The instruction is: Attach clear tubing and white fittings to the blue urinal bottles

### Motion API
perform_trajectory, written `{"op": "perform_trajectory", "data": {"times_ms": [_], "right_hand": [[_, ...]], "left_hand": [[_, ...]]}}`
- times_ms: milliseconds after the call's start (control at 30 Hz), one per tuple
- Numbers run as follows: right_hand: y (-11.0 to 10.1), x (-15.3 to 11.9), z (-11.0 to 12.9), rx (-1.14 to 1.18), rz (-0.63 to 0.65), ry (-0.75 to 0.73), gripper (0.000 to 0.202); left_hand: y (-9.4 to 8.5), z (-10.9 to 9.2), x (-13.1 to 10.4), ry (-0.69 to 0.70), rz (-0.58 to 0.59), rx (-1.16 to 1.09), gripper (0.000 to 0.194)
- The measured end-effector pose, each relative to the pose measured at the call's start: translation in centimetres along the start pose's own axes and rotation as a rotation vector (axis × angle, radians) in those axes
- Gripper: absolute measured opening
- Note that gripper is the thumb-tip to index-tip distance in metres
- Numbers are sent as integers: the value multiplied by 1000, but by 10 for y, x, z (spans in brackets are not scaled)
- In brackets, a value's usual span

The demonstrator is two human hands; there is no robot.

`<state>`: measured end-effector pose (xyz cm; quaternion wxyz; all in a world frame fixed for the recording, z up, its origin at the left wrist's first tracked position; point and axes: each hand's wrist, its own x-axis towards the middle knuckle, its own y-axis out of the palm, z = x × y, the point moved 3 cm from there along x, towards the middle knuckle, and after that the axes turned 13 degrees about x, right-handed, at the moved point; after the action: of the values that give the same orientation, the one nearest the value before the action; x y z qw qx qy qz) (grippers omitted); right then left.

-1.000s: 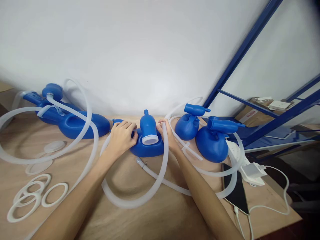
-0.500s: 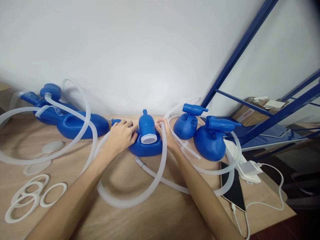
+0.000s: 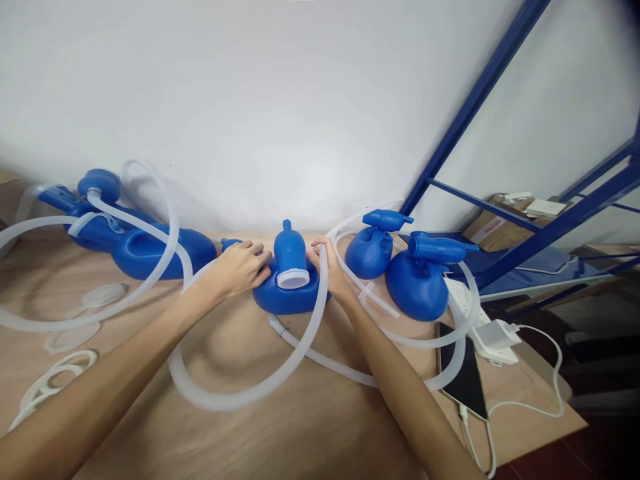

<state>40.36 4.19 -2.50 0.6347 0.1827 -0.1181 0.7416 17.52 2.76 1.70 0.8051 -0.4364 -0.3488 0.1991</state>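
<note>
A blue plastic urinal bottle [image 3: 287, 301] lies on the table in front of me, with a blue funnel-shaped piece [image 3: 290, 248] with a white rim sitting on top of it. My left hand [image 3: 246, 267] is curled over the bottle's left end, fingers bent against it; its palm side is hidden. At the right end, my right hand [image 3: 327, 263] is closed round the upper end of a translucent ribbed hose [image 3: 313, 327], close against the bottle. From there the hose loops down over the table and back under my left forearm.
More blue bottles stand at right [image 3: 417, 287] and lie at left [image 3: 160, 253], with hoses looping among them. White rings [image 3: 55, 377] and clear discs [image 3: 104, 295] lie at left. A phone [image 3: 465, 373], power strip [image 3: 495, 337] and blue rack [image 3: 480, 100] are at right.
My left forearm has swung outward to the left and now covers part of the white rings. The hose loop has shifted left. Both hands stay at the bottle.
</note>
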Motion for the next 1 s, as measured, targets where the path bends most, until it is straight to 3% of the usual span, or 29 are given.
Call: {"op": "perform_trajectory", "data": {"times_ms": [333, 500, 600, 667, 733, 833, 933, 1000], "right_hand": [[-2, 1, -6, 25, -4, -8, 36], [-2, 5, -11, 49, -8, 4, 36], [-5, 13, -2, 53, -24, -48, 39], [-9, 15, 22, -14, -38, -134, 33], [-12, 12, 62, -114, -22, -249, 19], [-8, -10, 133, -223, 106, -442, 11], [14, -42, 184, -425, 411, -659, 15], [35, -62, 195, -561, 620, -727, 13]], "left_hand": [[2, 1, -8, 67, -226, -2, 26], [1, 3, -15, 15, -187, -67, 29], [-2, 3, -16, -75, -116, -89, 34], [-9, 4, -15, -118, -80, -99, 34], [-22, 5, -11, -196, -61, -148, 35], [-54, 5, -6, -443, -109, -355, 38], [-84, -6, -1, -584, -192, -856, 53], [-98, -16, 4, -621, -198, -1312, 66]]}}
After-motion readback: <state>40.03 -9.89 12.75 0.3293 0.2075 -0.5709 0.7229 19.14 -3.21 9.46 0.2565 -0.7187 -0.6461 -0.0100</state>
